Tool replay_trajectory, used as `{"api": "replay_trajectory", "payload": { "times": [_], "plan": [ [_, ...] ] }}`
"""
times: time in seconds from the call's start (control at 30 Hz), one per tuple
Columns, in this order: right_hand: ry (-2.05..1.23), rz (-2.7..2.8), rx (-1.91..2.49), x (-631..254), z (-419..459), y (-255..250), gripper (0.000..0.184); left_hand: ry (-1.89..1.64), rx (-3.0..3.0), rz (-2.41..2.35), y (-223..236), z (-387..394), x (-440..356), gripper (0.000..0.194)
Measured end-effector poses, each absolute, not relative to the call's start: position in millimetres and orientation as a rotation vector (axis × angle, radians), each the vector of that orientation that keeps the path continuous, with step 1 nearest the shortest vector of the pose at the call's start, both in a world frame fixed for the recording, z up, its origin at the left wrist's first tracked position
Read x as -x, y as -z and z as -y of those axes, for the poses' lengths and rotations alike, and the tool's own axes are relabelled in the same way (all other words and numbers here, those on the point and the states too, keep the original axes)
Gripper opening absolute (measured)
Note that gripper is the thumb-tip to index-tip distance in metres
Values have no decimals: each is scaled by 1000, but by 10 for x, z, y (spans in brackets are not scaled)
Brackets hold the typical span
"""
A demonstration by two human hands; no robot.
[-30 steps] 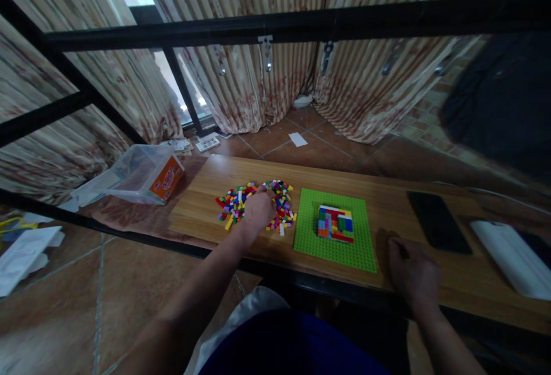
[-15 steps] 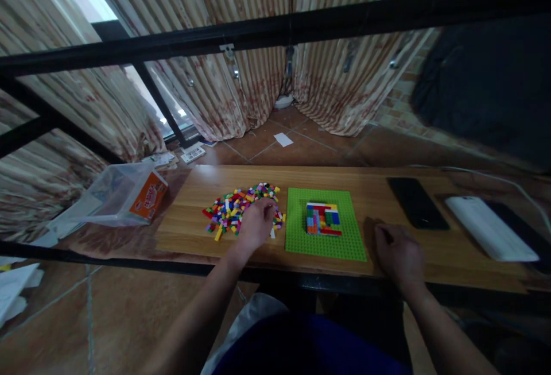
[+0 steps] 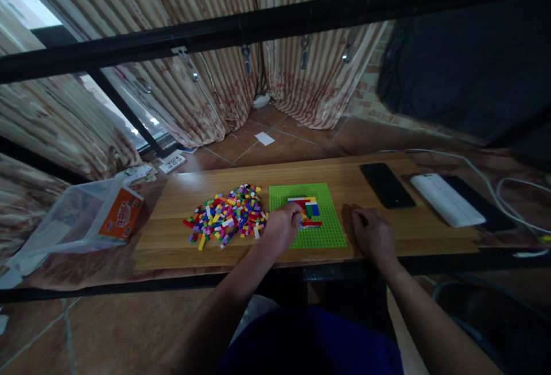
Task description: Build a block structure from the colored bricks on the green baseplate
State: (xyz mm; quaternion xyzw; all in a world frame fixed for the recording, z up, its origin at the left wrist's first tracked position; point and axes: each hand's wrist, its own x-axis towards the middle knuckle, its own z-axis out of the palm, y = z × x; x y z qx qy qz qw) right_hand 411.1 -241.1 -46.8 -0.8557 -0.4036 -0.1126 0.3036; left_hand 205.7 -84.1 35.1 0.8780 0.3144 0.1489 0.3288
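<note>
Clear plastic bin (image 3: 64, 208) with orange label (image 3: 121, 215): far left of the green baseplate (image 3: 332, 223), well apart from it, open side up. Next, loose brick pile (image 3: 232, 211), many colours, spread on the wooden worktop (image 3: 172, 254) left of the baseplate; its right edge comes close to the baseplate. White paper sheet (image 3: 264, 138) lies on the tiled floor (image 3: 297, 140), beyond the baseplate and a bit left.

Left hand (image 3: 280, 227) over the baseplate's left part, fingers drawn together in a pinch; cannot tell if a brick is between them or if they touch the build. Brick build (image 3: 314, 208) sits on the baseplate, around its middle; red, blue, green, white, yellow visible, left part hidden by the left hand.

Right hand (image 3: 373, 234) rests on the worktop just right of the baseplate, fingers curled in a loose fist, nothing seen in them. Black phone (image 3: 387, 184) lies flat, right of the baseplate. White slab (image 3: 447, 198) further right of it, dark slab (image 3: 477, 203) beside that. White cable (image 3: 473, 165) loops far right of the baseplate.
</note>
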Motion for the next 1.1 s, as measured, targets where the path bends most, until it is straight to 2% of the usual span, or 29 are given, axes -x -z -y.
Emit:
{"api": "replay_trajectory", "payload": {
  "times": [0.4, 1.1],
  "plan": [
    [269, 1020, 2263, -4068, 2401, 412, 40, -333, -2441, -600, -295, 791, -2227, 23],
    [267, 1032, 2276, -4074, 2400, 406, 41, -394, -2437, -612, -276, 836, -2253, 20]
  ]
}}
